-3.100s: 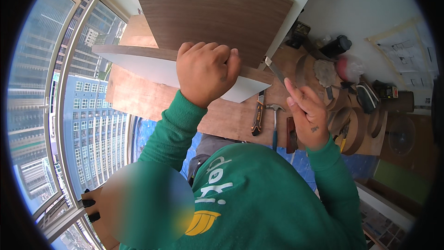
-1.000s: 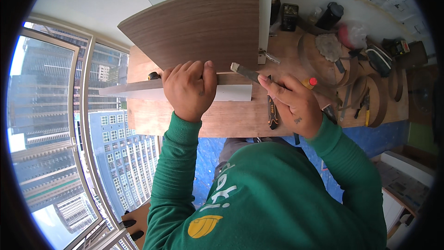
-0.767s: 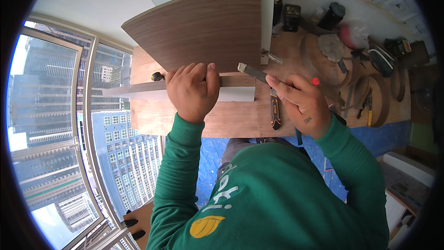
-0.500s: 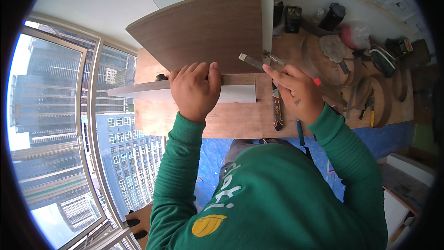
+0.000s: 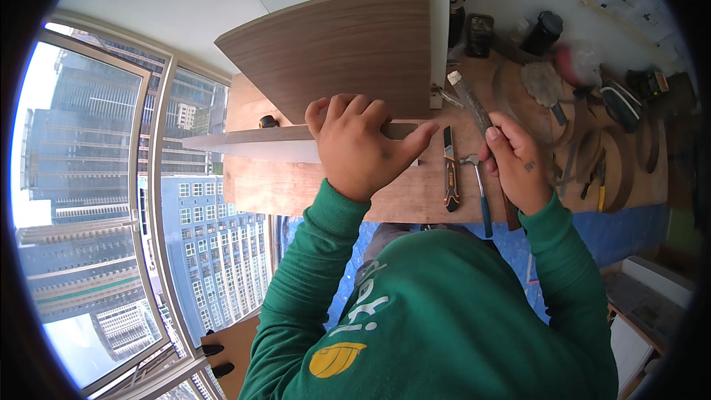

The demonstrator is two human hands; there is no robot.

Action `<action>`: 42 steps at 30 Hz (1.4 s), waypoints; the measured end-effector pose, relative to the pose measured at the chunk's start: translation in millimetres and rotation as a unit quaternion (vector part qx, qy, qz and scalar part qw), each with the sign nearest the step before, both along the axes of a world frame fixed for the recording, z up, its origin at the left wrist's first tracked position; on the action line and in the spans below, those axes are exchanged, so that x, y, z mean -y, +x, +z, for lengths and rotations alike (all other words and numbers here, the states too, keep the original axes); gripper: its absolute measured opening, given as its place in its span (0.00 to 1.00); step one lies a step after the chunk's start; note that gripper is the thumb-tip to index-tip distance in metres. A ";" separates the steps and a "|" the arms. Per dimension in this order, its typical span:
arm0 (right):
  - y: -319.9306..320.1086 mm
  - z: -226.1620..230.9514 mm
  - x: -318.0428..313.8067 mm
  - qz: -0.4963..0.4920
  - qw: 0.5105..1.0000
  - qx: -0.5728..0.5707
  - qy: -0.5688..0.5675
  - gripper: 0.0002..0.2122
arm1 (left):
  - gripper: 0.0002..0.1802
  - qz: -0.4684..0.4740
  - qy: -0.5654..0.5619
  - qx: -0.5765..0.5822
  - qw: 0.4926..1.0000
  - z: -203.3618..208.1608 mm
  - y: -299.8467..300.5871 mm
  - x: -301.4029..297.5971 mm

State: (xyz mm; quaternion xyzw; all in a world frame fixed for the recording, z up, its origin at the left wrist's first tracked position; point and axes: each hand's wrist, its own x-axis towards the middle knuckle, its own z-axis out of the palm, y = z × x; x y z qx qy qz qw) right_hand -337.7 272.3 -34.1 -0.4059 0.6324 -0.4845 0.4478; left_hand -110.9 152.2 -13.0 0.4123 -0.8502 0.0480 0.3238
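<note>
My right hand (image 5: 521,159) is closed around a dark, rough-surfaced file (image 5: 474,104), its pale tip pointing up and to the left. My left hand (image 5: 358,150) lies over a white board (image 5: 270,151) standing on edge, with its fingers apart and its thumb stretched to the right. Brown edging (image 5: 255,135) runs along the board's upper edge; the hand hides part of it. A utility knife (image 5: 450,181) with a black and orange handle rests between the hands on the wooden worktable (image 5: 281,185). Beside it lies a hammer (image 5: 485,207) with a teal handle.
A brown wood-grain panel (image 5: 333,52) leans behind the board against a white upright surface. A small black tape measure (image 5: 268,121) sits at the left. Coiled brown strips (image 5: 621,167), a glove (image 5: 544,80) and a dark bottle (image 5: 544,30) crowd the right side. Windows line the left.
My left hand has opened from a fist and shifted right along the board. My right hand has drawn right and down with the file, now tilted more upright, exposing the knife and hammer.
</note>
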 end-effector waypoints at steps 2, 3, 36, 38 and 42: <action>0.8 7.1 -0.3 -0.004 1.000 -0.019 0.001 0.14 | 0.29 -0.018 -0.006 0.004 1.000 -1.2 1.5 -0.6; 0.8 10.7 -0.9 0.003 1.000 -0.014 -0.022 0.15 | 0.29 -0.025 -0.009 0.008 1.000 -1.8 2.1 0.7; 36.4 20.9 15.5 0.154 0.920 -0.316 -0.172 0.28 | 0.75 -0.012 0.074 -0.030 0.997 -15.6 4.9 7.3; 34.5 25.1 6.8 0.162 0.921 -0.311 -0.171 0.27 | 0.76 -0.011 0.076 -0.017 0.997 -14.9 6.3 7.1; 35.1 25.9 10.2 0.158 0.927 -0.290 -0.178 0.26 | 0.76 -0.014 0.081 -0.013 0.997 -15.0 7.6 5.7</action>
